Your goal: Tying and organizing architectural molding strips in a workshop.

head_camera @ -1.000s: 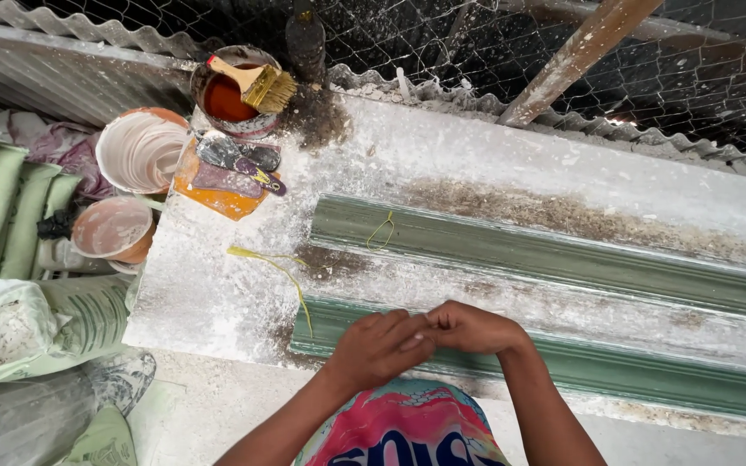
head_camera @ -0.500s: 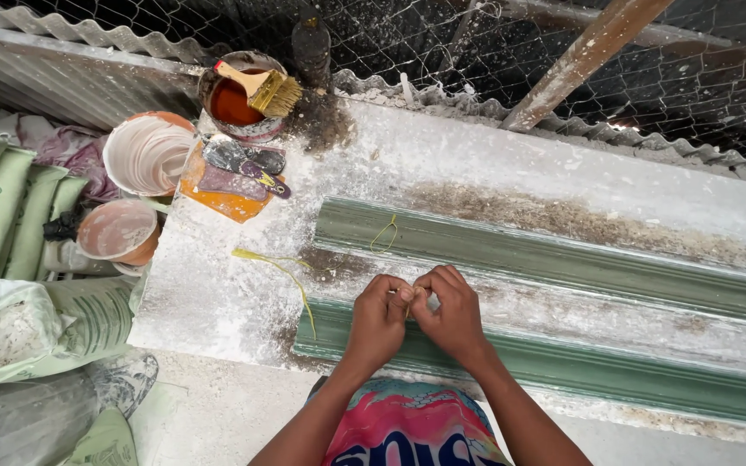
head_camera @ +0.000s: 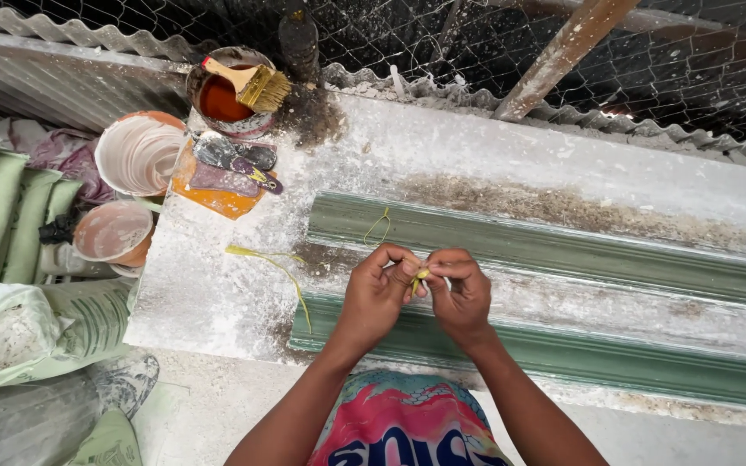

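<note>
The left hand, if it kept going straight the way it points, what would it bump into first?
The left hand points up and to the right, so it would probably first meet the right hand, whose fingertips almost touch it around a small yellow strand. Beyond that lies the green mould.

I see soft, even daylight, bright across the whole view; no hard shadows, only a faint dark patch under my hands (head_camera: pixel 416 293) at six o'clock; the white slab (head_camera: pixel 511 164) is the brightest area, close to washed out towards three o'clock; behind the wire mesh (head_camera: pixel 477 34) at twelve o'clock it goes dim and nearly black; focus is sharp in the middle; corners at seven and five o'clock bend and soften a little; no glare or motion blur.
</note>
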